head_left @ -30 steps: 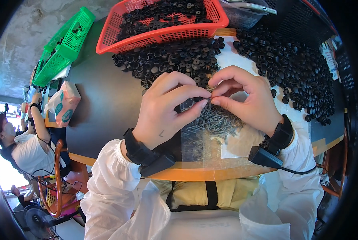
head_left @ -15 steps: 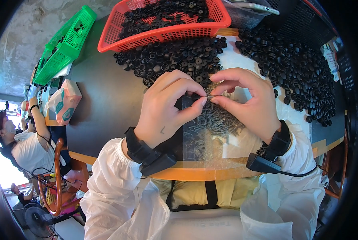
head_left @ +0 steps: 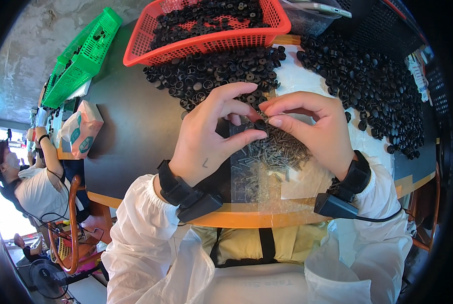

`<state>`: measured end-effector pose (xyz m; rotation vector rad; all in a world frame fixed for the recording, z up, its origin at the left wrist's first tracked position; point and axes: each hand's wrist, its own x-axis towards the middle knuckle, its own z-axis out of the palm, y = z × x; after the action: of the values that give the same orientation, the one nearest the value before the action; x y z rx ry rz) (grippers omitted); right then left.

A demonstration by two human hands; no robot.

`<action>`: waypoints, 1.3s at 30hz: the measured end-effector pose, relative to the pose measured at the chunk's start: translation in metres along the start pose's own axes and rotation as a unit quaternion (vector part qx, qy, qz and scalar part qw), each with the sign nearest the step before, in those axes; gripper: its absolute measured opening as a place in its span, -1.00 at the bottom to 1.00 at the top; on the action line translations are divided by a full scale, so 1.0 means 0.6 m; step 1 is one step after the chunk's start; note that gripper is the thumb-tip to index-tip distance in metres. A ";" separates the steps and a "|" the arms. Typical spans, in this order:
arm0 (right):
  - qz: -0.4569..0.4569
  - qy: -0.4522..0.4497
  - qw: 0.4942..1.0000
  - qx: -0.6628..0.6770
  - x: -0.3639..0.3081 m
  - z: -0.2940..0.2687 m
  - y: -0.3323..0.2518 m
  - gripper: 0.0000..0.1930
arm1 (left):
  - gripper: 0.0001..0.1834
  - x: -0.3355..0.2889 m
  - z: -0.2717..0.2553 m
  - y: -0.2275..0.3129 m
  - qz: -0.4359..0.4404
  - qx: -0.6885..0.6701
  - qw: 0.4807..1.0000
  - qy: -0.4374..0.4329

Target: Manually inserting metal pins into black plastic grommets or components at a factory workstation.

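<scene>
My left hand (head_left: 213, 134) pinches a small round black plastic part (head_left: 260, 124) between thumb and a bent finger, its index finger raised. Close by on the right, my right hand (head_left: 312, 119) has thumb and fingertips pressed together beside the part; whatever lies between them is hidden. Beneath both hands spreads a pile of small metal screws (head_left: 282, 152) on clear plastic. Beyond my left hand lies a heap of black ring-shaped and disc-shaped parts (head_left: 211, 76). A second heap, of black rounded caps (head_left: 373, 96), sits to the right.
A red basket (head_left: 206, 45) of black parts stands at the far side, beside a clear tub (head_left: 307, 20) with a phone on it. At left are a tissue pack (head_left: 87, 129), a green basket (head_left: 82, 66) and a seated co-worker (head_left: 39, 187). Dark crates fill the far right.
My left index finger has lifted and the black part now shows its round side. My right fingertips, earlier pinching a screw at the part, have closed up just above it.
</scene>
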<state>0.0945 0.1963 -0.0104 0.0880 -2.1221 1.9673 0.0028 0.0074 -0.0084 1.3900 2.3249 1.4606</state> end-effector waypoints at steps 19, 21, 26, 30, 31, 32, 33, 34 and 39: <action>-0.146 0.006 0.956 -0.255 0.001 -0.009 -0.010 -0.84 | -0.18 0.000 0.004 0.004 0.061 0.025 0.998 0.010; -0.144 0.006 0.959 -0.244 0.000 -0.007 -0.011 -0.84 | -0.18 0.000 0.004 0.006 0.067 0.035 0.997 0.015; -0.135 0.008 0.968 -0.210 0.000 -0.007 -0.013 -0.82 | -0.18 0.001 0.003 0.007 0.070 0.046 0.996 0.019; -0.108 -0.002 0.977 -0.185 -0.002 -0.003 -0.011 -0.82 | -0.20 -0.001 0.004 0.005 0.075 0.046 0.996 0.014; -0.122 0.002 0.970 -0.208 -0.002 -0.003 -0.012 -0.82 | -0.20 -0.001 0.004 0.005 0.075 0.045 0.996 0.014; -0.137 0.006 0.963 -0.232 -0.002 -0.004 -0.012 -0.82 | -0.20 -0.001 0.004 0.005 0.079 0.048 0.996 0.014; -0.137 0.006 0.963 -0.232 -0.001 -0.004 -0.012 -0.82 | -0.21 0.000 0.004 0.005 0.083 0.049 0.995 0.014; -0.154 0.009 0.953 -0.260 -0.001 -0.005 -0.013 -0.82 | -0.21 0.000 0.004 0.005 0.082 0.049 0.995 0.014; -0.183 0.012 0.932 -0.314 -0.001 -0.007 -0.017 -0.78 | -0.22 -0.001 0.003 0.006 0.100 0.061 0.993 0.018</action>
<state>0.0979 0.1994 -0.0005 0.3112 -2.3944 1.0258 0.0064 0.0088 -0.0067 1.6874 2.3929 1.4232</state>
